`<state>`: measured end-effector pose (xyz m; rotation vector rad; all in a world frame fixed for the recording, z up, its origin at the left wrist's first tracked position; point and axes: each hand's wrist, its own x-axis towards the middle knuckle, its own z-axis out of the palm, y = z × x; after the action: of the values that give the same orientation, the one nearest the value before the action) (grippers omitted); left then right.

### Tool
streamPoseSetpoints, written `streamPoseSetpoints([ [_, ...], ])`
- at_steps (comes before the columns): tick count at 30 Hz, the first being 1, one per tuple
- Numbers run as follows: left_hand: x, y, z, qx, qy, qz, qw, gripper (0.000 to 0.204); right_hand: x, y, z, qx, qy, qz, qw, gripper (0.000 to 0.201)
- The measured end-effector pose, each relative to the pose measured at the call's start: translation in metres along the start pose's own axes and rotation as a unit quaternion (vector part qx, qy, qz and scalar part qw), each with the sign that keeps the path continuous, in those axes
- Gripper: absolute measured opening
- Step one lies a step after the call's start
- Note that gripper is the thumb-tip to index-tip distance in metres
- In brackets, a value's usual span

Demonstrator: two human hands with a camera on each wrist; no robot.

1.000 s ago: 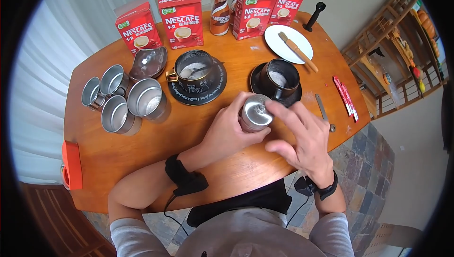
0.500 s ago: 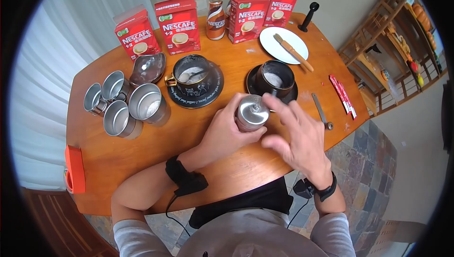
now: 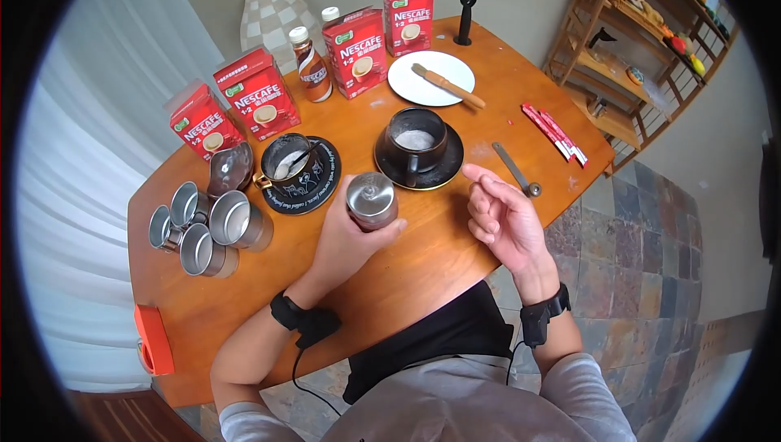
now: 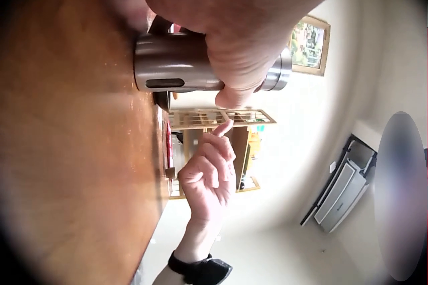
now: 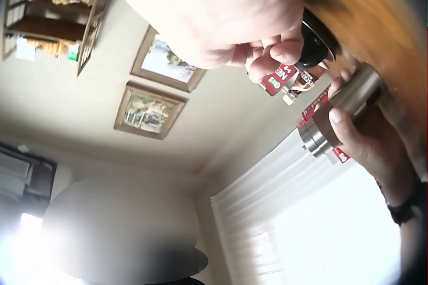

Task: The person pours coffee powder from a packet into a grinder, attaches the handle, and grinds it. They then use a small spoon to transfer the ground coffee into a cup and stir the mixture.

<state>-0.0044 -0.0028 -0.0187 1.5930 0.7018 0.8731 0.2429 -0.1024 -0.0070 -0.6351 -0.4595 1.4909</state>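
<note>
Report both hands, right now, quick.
Left hand: holding the metal cylinder, fingers wrapped around it.
Right hand: open, empty, fingers loosely curled, off to the cylinder's right.

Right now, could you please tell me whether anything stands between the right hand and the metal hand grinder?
Nothing visible stands between the right hand and the metal hand grinder, which the left hand grips. The black saucer under the black cup sits beside the gap, down on the wooden table.
</note>
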Motion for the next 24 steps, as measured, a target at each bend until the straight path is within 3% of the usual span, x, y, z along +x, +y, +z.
streamPoseSetpoints([
  [9,0.000,0.015,0.001,0.010,0.002,-0.005,1.000,0.050,0.009,0.013,-0.026,-0.003,0.072,-0.034,0.997,0.012],
  [11,-0.001,0.015,0.003,-0.001,0.010,0.002,1.000,0.050,0.008,0.015,-0.037,0.019,0.042,-0.043,0.998,0.011],
  [12,-0.002,0.014,0.002,0.015,0.012,0.004,1.000,0.054,0.008,0.014,-0.036,0.030,0.025,-0.048,0.998,0.012],
  [15,-0.004,0.009,-0.001,0.049,0.014,0.022,0.998,0.062,0.006,0.016,-0.017,-0.040,0.096,-0.075,0.992,0.015],
  [17,-0.008,0.011,-0.001,0.026,0.026,-0.013,0.999,0.073,0.006,0.018,-0.014,-0.075,0.103,-0.085,0.988,0.019],
  [21,-0.020,0.006,-0.005,-0.012,0.051,-0.043,0.998,0.090,0.005,0.023,-0.024,-0.052,0.045,-0.069,0.995,0.017],
  [24,-0.034,0.010,-0.005,0.030,0.073,-0.033,0.996,0.101,0.006,0.025,-0.016,-0.116,0.069,-0.101,0.986,0.021],
])
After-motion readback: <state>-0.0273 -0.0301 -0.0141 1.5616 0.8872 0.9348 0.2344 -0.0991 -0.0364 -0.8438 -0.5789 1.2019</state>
